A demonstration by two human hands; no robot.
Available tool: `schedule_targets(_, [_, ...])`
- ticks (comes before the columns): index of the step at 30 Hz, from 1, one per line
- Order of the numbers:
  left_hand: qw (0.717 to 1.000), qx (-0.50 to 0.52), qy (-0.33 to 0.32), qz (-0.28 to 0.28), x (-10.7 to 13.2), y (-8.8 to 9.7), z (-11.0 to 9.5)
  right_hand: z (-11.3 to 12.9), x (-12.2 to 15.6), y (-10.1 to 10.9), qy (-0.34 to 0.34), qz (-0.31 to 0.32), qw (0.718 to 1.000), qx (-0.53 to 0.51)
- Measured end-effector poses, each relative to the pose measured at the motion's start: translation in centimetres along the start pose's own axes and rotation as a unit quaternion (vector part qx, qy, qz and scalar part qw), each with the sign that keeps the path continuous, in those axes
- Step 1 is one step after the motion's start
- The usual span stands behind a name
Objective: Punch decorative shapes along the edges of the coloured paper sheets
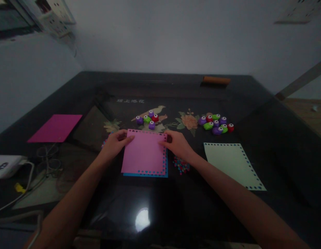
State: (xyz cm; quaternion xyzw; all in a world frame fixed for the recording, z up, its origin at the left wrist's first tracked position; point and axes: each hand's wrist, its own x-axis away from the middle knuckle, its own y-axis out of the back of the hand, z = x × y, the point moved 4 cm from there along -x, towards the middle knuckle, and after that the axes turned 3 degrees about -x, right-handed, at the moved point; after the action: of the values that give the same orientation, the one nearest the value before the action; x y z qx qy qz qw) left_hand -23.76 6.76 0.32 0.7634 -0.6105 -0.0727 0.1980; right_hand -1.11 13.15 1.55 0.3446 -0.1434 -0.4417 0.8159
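Note:
Between my two hands is a pink sheet of paper [143,152] with small shapes punched along its top, right and bottom edges. A blue sheet [146,175] lies under it, showing at the bottom and right, and its colour shows through some of the holes. My left hand [118,141] pinches the pink sheet's upper left corner, thumb on top. At the upper right corner, my right hand [176,141] pinches the same sheet, thumb on top. Whether the fingers also hold the blue sheet cannot be seen. Small coloured paper bits [181,166] lie beneath my right wrist.
Several craft punches [151,125] stand beyond the sheets, with another cluster of punches [216,124] to the right. A pale green punched sheet [233,164] lies right, a magenta sheet [56,128] left. A white power strip [8,166] with cables and a brown roll [216,80] are also there.

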Motion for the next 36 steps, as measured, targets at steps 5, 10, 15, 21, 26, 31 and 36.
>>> schedule_targets(5, [0.996, 0.076, 0.033, -0.024, 0.5, 0.0, -0.3, -0.8, -0.4, -0.1, -0.028, 0.032, 0.984, -0.17])
schedule_targets(10, [0.991, 0.123, 0.04, -0.017, 0.8, -0.2, -0.6, -0.9, -0.4, 0.1, -0.068, 0.055, 0.965, -0.246])
schedule_targets(15, [0.988, 0.149, 0.027, -0.011, 1.1, -0.6, -0.9, -0.1, -0.4, 1.4, -0.072, 0.049, 0.959, -0.27])
schedule_targets(21, [0.989, 0.143, 0.034, 0.028, 2.0, -2.0, -1.1, 0.4, -0.3, 3.1, -0.071, 0.024, 0.961, -0.264])
schedule_targets(26, [0.991, 0.115, 0.024, 0.065, 2.6, -2.9, -1.5, -0.3, 0.2, 4.4, -0.084, -0.011, 0.963, -0.255])
schedule_targets(31, [0.989, 0.093, 0.0, 0.111, 3.0, -3.8, -2.0, -1.4, 1.5, 5.6, -0.104, -0.024, 0.959, -0.264])
schedule_targets(36, [0.985, 0.054, -0.022, 0.164, 3.7, -5.6, -2.5, -3.1, 3.0, 6.6, -0.11, -0.06, 0.956, -0.266])
